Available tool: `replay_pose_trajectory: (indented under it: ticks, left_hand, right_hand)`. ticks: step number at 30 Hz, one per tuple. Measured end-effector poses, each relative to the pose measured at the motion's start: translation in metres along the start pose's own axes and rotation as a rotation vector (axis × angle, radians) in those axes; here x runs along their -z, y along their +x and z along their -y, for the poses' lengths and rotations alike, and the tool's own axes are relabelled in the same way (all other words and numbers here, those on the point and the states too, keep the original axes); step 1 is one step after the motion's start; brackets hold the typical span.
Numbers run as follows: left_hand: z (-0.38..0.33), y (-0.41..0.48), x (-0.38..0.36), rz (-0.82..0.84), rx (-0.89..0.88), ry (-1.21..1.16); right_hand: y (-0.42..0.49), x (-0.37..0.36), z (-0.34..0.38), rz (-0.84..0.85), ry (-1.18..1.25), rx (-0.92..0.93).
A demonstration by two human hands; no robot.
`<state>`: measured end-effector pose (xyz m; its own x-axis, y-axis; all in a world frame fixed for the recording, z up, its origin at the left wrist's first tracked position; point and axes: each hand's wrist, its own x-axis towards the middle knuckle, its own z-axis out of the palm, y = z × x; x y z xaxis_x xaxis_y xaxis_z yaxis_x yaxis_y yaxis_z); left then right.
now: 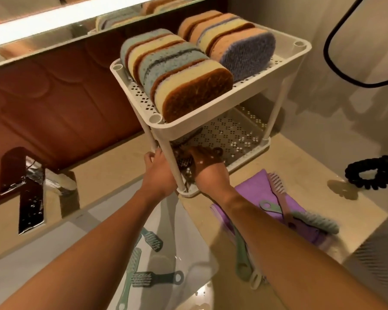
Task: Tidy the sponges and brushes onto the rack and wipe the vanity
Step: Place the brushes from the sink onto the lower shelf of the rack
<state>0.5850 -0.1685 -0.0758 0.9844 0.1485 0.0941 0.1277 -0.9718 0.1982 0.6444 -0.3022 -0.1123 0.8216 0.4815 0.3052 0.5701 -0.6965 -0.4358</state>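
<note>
Beige vanity (278,162) carries the rack (211,113), my left hand (159,173) gripping its leg (150,137), my right hand (208,168) over a back-pointing brush (184,161), grip unclear.

The rack's (222,111) top tier is packed with two rows of sponges (188,86), leaving only a bare strip along its left edge. The lower tier (238,135) lies open across its right half. Its front-left corner is blocked, with the left hand (159,173) round a post (150,137) and the right hand (207,166) over a dark brush (185,162). On the desk (300,166), a cloth (255,189) carrying brushes (314,221) lies just before the rack, and bare desk separates it from a coiled cord (372,173).
</note>
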Motion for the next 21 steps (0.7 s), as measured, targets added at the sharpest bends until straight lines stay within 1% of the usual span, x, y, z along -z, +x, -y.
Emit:
replay_pose_trajectory:
  ticks: [4, 8, 14, 18, 21]
  left_hand:
    - [-0.003, 0.005, 0.013, 0.126, 0.002, 0.010]
    - [-0.001, 0.008, 0.013, 0.233, 0.025, 0.156]
    - [0.003, 0.010, 0.004, 0.246, -0.019, 0.176]
    - [0.006, 0.012, 0.000, 0.277, -0.009, 0.209]
    - [0.006, 0.013, 0.001, 0.277, -0.009, 0.224]
  right_hand:
    - [-0.001, -0.002, 0.002, -0.002, -0.036, -0.009]
    - [-0.001, -0.001, 0.005, 0.052, -0.044, -0.019]
    - [-0.002, 0.000, 0.005, 0.088, -0.089, -0.027]
    - [0.001, 0.007, 0.006, 0.180, -0.173, 0.036]
    - [0.006, 0.006, 0.006, 0.248, -0.186, 0.036]
